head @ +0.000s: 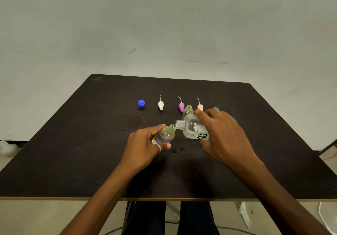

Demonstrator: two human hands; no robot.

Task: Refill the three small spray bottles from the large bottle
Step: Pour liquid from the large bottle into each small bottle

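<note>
1. The left hand (145, 143) grasps a tilted small spray bottle (165, 135). The right hand (224, 134), at its 3 o'clock, grasps the large bottle (193, 128), mouths meeting: pouring seems under way.
2. Another open small bottle (188, 109) stands at the large bottle's 12 o'clock, fill unclear.
3. At 11 to 1 o'clock lie the blue cap (141, 103), white spray head (160, 105), purple spray head (181, 106) and pink spray head (200, 106), all unfitted: recapping remains.

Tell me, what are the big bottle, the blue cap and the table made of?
The big bottle looks like clear glass or hard clear plastic: you see right through it, and it glints. The blue cap seems plastic, smooth and slightly shiny. The table looks like dark wood or wood-look board, matt, with faint grain.
</note>
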